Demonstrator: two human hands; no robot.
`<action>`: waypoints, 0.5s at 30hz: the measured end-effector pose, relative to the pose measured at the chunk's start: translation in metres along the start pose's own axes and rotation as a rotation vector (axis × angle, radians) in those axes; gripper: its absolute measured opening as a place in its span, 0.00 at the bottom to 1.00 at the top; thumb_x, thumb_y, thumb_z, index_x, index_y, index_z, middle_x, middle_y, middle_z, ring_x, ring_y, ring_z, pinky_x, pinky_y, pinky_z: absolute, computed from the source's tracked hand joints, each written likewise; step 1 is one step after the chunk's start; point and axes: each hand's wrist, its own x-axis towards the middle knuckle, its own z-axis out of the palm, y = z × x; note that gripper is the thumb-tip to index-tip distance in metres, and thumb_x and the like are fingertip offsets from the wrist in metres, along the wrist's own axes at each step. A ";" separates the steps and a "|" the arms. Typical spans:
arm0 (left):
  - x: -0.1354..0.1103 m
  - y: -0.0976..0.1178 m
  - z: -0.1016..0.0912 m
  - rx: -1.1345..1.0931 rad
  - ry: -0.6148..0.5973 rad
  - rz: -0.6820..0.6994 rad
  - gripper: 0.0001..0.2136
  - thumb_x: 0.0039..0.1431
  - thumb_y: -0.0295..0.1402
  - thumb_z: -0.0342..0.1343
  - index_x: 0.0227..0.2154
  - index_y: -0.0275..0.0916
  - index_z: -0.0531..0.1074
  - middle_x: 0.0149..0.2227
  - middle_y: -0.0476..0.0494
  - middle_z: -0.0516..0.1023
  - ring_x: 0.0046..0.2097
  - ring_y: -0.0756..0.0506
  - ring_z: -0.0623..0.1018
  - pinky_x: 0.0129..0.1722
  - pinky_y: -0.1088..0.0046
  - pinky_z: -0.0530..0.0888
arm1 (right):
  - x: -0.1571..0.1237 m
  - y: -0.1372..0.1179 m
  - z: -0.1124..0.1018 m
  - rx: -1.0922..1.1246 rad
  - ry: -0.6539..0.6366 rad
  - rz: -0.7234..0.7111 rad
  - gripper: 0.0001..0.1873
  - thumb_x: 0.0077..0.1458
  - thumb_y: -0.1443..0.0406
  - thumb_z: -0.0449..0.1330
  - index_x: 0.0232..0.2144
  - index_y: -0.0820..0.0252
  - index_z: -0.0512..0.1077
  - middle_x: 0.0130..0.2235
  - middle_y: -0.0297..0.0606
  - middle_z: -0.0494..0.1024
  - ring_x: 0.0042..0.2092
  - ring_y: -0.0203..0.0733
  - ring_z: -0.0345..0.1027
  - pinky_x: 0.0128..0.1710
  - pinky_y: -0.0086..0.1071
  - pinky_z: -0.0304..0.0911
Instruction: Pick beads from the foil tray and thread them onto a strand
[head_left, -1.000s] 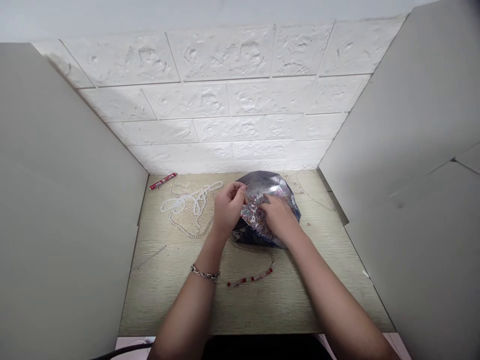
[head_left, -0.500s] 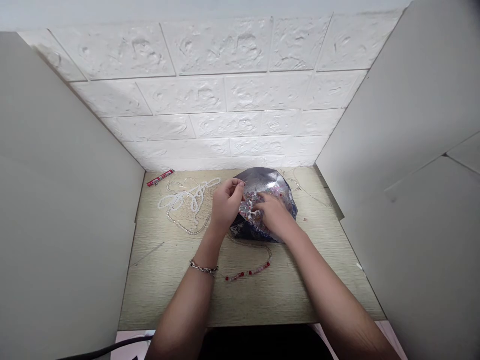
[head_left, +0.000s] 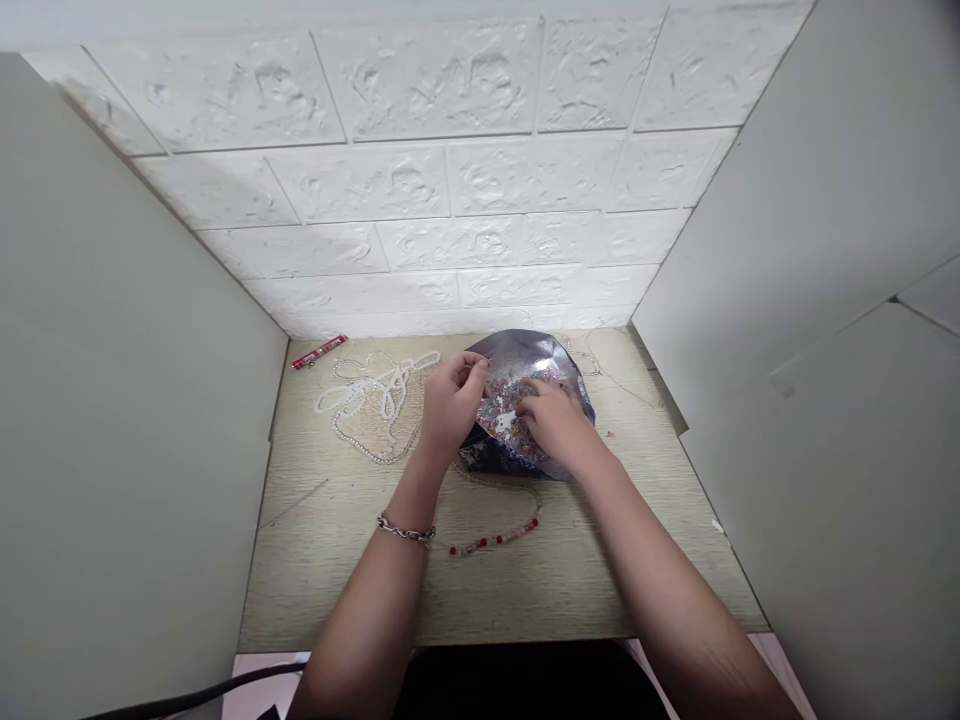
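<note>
A shiny silver foil bag lies open at the back of the wooden table, with several small mixed beads heaped inside. My left hand hovers at the bag's left rim, its thumb and fingers pinched on a thin needle or thread end. My right hand rests palm down in the bead heap, fingertips among the beads. A thread with red and pink beads trails from under the bag toward me.
White pearl strands lie tangled left of the bag. A small red tool sits at the back left corner. Grey partition boards stand left and right, and a white brick wall closes the back.
Both hands stay at the bag with only small finger movements. My right fingertips shifted slightly among the beads. The view tilted a little upward.
</note>
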 end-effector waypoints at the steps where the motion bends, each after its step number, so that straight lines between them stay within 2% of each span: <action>1: 0.000 0.000 0.000 0.001 -0.002 0.000 0.06 0.51 0.34 0.48 0.25 0.38 0.66 0.16 0.53 0.65 0.21 0.53 0.66 0.24 0.76 0.63 | 0.000 -0.001 -0.001 -0.002 -0.005 -0.004 0.13 0.52 0.68 0.48 0.33 0.58 0.72 0.54 0.41 0.60 0.55 0.46 0.53 0.56 0.48 0.35; 7: -0.001 0.002 0.001 -0.007 -0.010 -0.004 0.06 0.51 0.35 0.49 0.25 0.38 0.66 0.16 0.53 0.64 0.21 0.53 0.65 0.23 0.76 0.62 | -0.002 -0.005 -0.003 -0.011 -0.016 -0.029 0.12 0.53 0.67 0.49 0.32 0.60 0.72 0.51 0.43 0.63 0.52 0.46 0.57 0.56 0.48 0.36; 15: -0.001 0.003 0.002 0.032 0.049 -0.021 0.06 0.48 0.34 0.50 0.23 0.37 0.67 0.17 0.53 0.61 0.19 0.54 0.58 0.19 0.77 0.55 | -0.001 -0.009 0.000 -0.040 0.004 -0.090 0.11 0.53 0.68 0.46 0.32 0.63 0.69 0.44 0.44 0.67 0.47 0.45 0.59 0.53 0.46 0.43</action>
